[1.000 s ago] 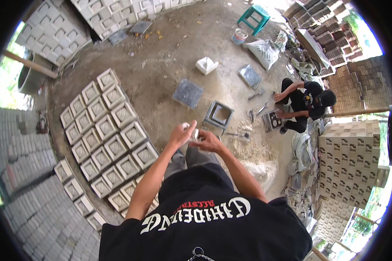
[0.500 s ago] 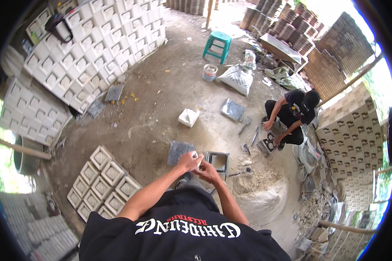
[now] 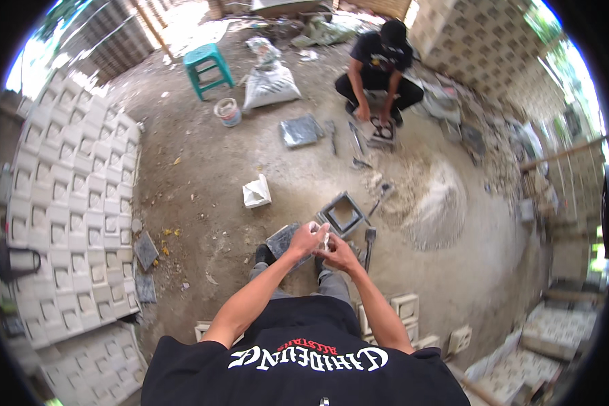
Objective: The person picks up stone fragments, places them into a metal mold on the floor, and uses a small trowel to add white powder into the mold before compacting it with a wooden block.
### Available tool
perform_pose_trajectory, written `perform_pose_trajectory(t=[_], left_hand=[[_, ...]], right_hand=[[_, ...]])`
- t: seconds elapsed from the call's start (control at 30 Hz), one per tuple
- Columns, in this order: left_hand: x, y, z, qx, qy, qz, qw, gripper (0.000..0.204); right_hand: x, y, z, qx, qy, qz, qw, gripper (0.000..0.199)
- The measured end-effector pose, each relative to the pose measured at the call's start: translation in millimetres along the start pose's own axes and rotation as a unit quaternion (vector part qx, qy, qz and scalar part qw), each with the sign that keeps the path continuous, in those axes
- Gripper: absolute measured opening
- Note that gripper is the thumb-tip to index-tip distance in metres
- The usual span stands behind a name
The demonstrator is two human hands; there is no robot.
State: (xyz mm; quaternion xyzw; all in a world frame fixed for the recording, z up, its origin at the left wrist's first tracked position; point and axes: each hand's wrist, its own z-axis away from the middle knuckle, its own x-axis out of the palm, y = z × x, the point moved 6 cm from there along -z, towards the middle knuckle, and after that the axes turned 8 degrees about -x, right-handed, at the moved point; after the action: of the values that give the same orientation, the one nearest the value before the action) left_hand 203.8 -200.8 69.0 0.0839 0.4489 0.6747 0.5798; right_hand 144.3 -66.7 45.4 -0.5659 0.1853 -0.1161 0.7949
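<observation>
My left hand [image 3: 308,238] and my right hand [image 3: 338,256] meet in front of me, fingers closed around a small whitish piece [image 3: 326,241]. It looks thin and crumpled, but its kind is too small to make out. Just beyond my hands sits a dark square block mould [image 3: 343,214] with a recess in its middle. A dark flat plate [image 3: 281,238] lies by my left hand, partly behind it. To the right of my right hand is a dark-headed hand tool [image 3: 370,236]. An open white paper-like packet [image 3: 256,192] stands farther off to the left.
A co-worker [image 3: 380,74] squats ahead over another mould [image 3: 381,130], near a pale powder heap [image 3: 440,206]. A green stool [image 3: 208,70], a bucket [image 3: 227,112], a white sack [image 3: 271,86] and a dark slab [image 3: 301,130] stand or lie ahead. Stacked pale blocks [image 3: 81,223] line the left.
My view has swung to the right, so the stool, sack and co-worker appear farther left. Both hands stay together on the whitish piece.
</observation>
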Motion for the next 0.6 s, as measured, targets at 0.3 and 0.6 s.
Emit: perform_pose_trajectory(t=[0.3,0.6], left_hand=[[-4.4,-192.7,-81.1,-0.140,-0.134,0.154,0.969,0.040],[12.9,-386.5,-125.3,-0.308,-0.120,0.030,0.943,0.043]], right_hand=[[18.3,115.4,7.2,0.056,0.380,-0.152,0.910,0.046],[90.6,283.4,-2.1,0.194,0.430,-0.195,0.860,0.049]])
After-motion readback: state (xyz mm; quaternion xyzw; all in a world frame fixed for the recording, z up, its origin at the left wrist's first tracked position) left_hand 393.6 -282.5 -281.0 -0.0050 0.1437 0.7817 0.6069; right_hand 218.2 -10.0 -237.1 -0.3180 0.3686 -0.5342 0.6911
